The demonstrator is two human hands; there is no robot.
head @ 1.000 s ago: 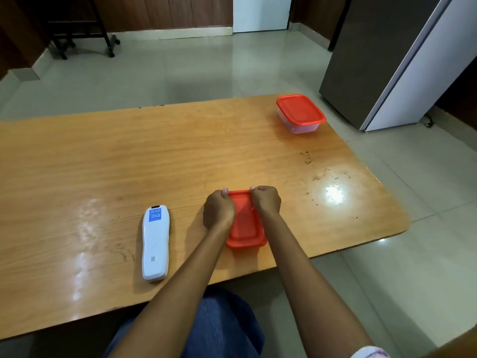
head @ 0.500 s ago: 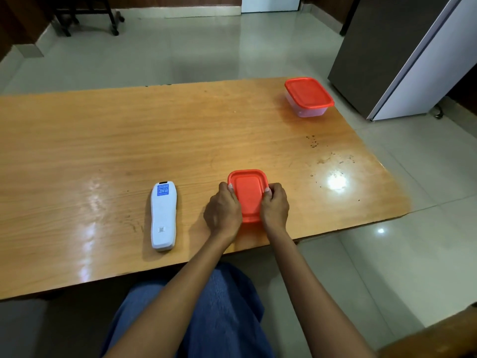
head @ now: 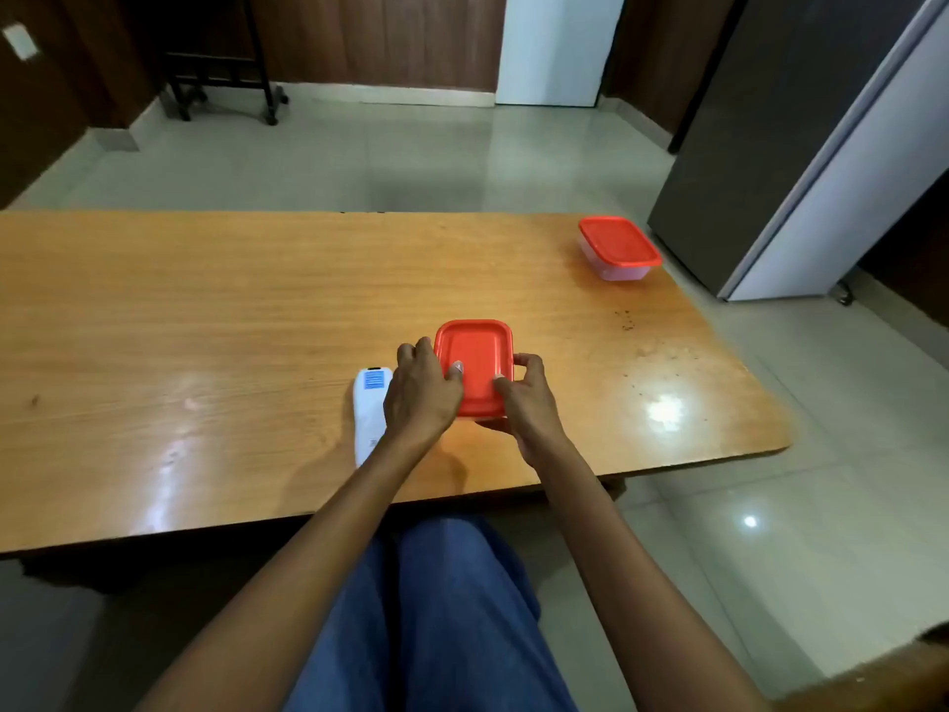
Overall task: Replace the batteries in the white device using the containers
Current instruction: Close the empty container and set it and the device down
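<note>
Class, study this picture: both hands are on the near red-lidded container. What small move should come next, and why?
Probably peel the lid up off the near container. Both hands, left and right, grip its sides with thumbs on the lid, which looks shut. The white device lies untouched beside it, and the far container is also shut, so no batteries are out yet.

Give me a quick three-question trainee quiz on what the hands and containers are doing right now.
1. True or false: both red lids are on their containers.
2. What lies just beside the left hand?
3. Which container do both hands hold: A, the near container; B, the far container?

Key: 1 true. 2 the white device, partly hidden by the left hand. 3 A; the right hand grips its right side.
</note>
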